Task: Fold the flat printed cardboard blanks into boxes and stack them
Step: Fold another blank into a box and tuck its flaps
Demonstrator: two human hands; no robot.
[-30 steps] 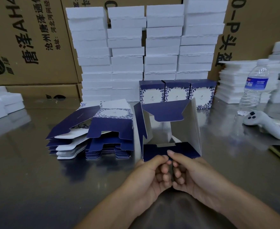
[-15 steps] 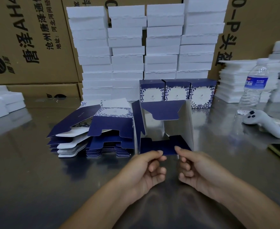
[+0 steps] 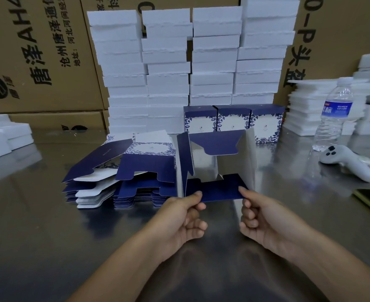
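Pinching the near edge of the bottom flap (image 3: 220,191), the left hand (image 3: 179,216) and the right hand (image 3: 264,219) are apart, one at each corner, with a thumb on top and curled fingers beneath, low over the steel table (image 3: 48,225). That flap belongs to the half-folded box (image 3: 203,164), which opens toward the person just beyond the hands. Its silvery inner walls are upright, a side flap sticks out on the left, and a dark blue top flap hangs over the opening. Whether its far end rests on the table I cannot tell. It looks like thin printed card: very light, springy at the creases, stiff only across the panels, with a smooth coated face that probably slips under dry fingers. Holding at the corners close to a fold line seems safest, since pressure mid-panel would likely dent it and the notched tab could tear if forced. Just left of the box lies the pile of flat blanks (image 3: 123,182), fanned and uneven. Farther back, three finished boxes (image 3: 234,120) stand side by side against stacks of white foam trays (image 3: 190,62), with brown cartons (image 3: 38,51) behind. Off to the right, well apart, are a water bottle (image 3: 336,114) and a white controller (image 3: 347,162).
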